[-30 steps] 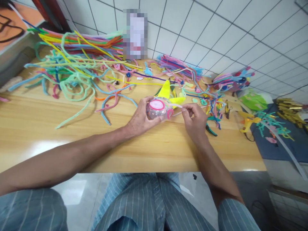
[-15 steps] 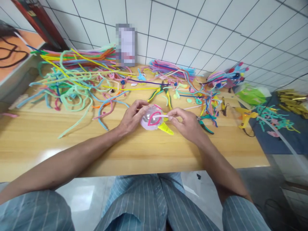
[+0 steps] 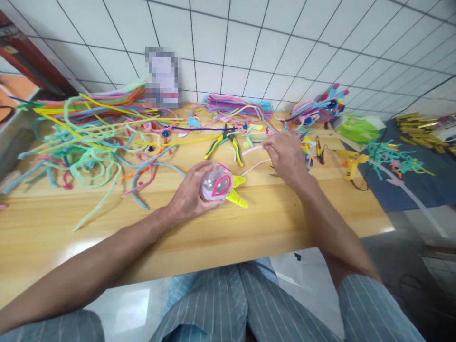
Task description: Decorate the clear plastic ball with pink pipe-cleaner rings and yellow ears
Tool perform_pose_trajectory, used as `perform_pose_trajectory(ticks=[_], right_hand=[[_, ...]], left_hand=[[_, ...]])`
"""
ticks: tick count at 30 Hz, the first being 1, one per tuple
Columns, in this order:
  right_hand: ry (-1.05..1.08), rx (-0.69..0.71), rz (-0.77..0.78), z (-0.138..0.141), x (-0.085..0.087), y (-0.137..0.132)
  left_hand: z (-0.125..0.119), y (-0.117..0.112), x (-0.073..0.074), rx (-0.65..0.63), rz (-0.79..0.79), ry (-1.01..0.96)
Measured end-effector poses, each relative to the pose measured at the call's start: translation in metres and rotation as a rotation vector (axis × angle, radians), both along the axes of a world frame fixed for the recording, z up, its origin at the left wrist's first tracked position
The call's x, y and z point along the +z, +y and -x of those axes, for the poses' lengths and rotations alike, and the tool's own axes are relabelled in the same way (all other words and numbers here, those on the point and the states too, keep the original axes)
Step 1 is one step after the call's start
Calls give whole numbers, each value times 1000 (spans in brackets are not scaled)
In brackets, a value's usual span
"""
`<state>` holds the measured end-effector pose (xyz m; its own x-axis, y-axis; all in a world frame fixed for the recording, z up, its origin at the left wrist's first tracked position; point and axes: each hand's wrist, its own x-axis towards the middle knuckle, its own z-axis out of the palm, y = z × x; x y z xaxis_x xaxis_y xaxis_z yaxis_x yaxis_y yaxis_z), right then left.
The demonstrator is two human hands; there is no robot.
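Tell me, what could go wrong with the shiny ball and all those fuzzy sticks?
The left hand grips the clear ball alone, so it might slip and roll off the wooden table. The right hand pinches a pale pink fuzzy stick among tangled ones and could drag others along. The pliers lie close by and could get bumped.
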<state>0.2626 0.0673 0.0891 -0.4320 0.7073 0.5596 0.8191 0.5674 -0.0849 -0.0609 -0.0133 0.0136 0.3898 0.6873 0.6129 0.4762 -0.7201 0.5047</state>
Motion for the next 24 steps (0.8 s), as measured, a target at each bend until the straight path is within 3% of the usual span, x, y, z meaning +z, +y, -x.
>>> perform_pose_trajectory(ticks=[8,13,16,19,24], right_hand=[[-176,144,107,16,-39,35],[-145,131,98,-2,-37,19],[6,-18,54,-44,-27,-4],[197,-266,80,-100,-23,-26],[534,-788,238,-181,-41,-64]], left_hand=[[6,-1,-4,-64,-23,-78],[10,-1,-1,-87,34,-24],[12,-1,3,-44,67,3],[12,-2,4,17,101,52],[11,-3,2,77,155,64]])
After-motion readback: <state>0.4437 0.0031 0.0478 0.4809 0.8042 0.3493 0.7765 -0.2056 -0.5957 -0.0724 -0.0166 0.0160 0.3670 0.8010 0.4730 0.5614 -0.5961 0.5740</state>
